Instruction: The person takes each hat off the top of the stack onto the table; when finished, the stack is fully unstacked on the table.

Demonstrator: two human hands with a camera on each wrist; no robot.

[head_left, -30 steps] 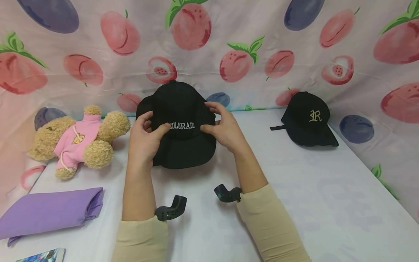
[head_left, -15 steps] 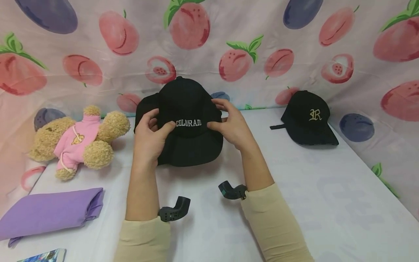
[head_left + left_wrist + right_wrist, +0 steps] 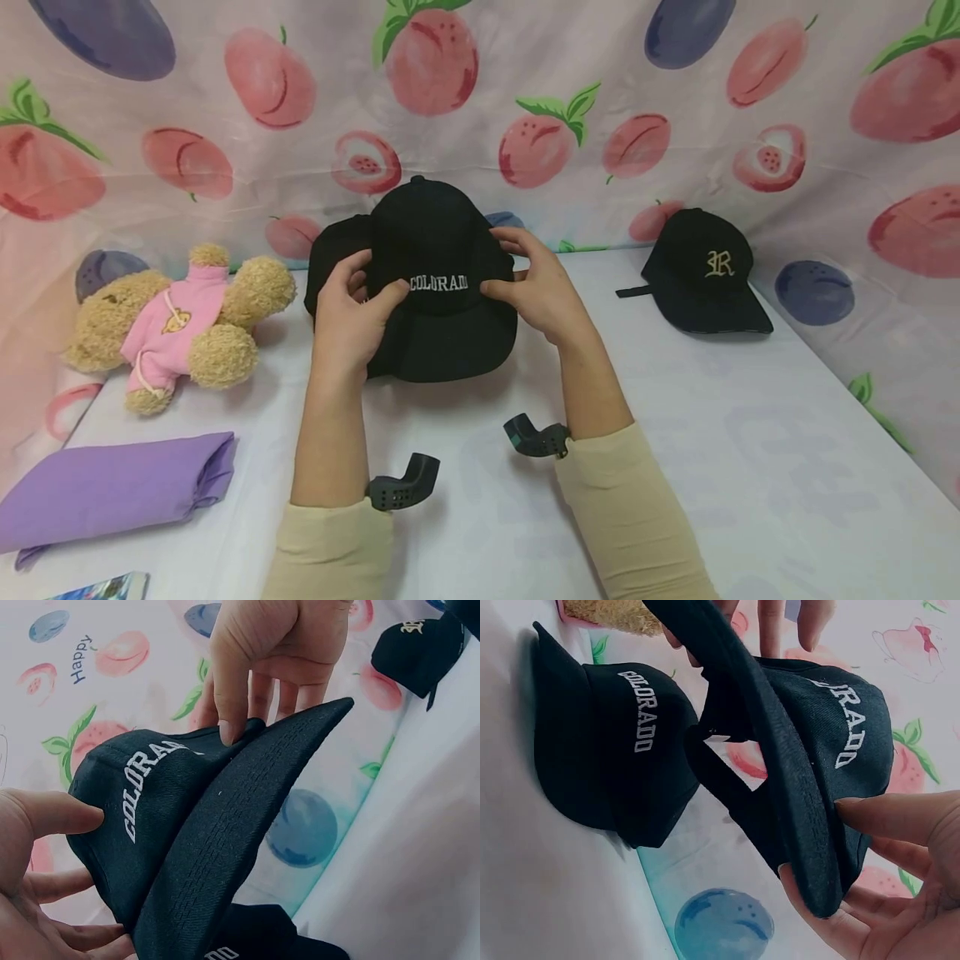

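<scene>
Both hands are on the black COLORADO cap (image 3: 438,250), held up just above the worktop (image 3: 675,433) near its middle: the left hand (image 3: 348,321) pinches the crown at 9 o'clock, thumb on the front panel and fingers (image 3: 64,885) curled behind, while the right hand (image 3: 536,292) pinches it at 3 o'clock. The brim (image 3: 442,350) points to 6 o'clock, toward the person, so the cap's long axis runs 12 to 6, squarely between the hands and equally near each. A second COLORADO cap (image 3: 615,750) lies on the worktop behind it, at 10 o'clock.
</scene>
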